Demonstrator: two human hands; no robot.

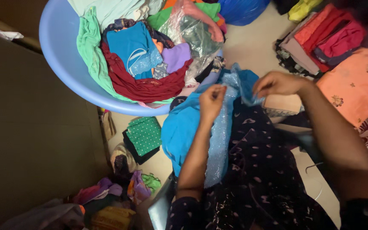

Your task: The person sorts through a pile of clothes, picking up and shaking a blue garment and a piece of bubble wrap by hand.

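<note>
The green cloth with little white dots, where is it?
In the head view, the green dotted cloth lies folded on the floor, left of the left hand, just below the blue tub of clothes.

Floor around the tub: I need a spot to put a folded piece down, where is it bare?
Bare floor lies between the blue tub and the folded stack. A smaller patch sits below the green dotted cloth. The tub and the lower left heap are crowded.

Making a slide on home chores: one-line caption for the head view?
Left hand and right hand pinch a blue sequined cloth beside a tub of clothes.
</note>
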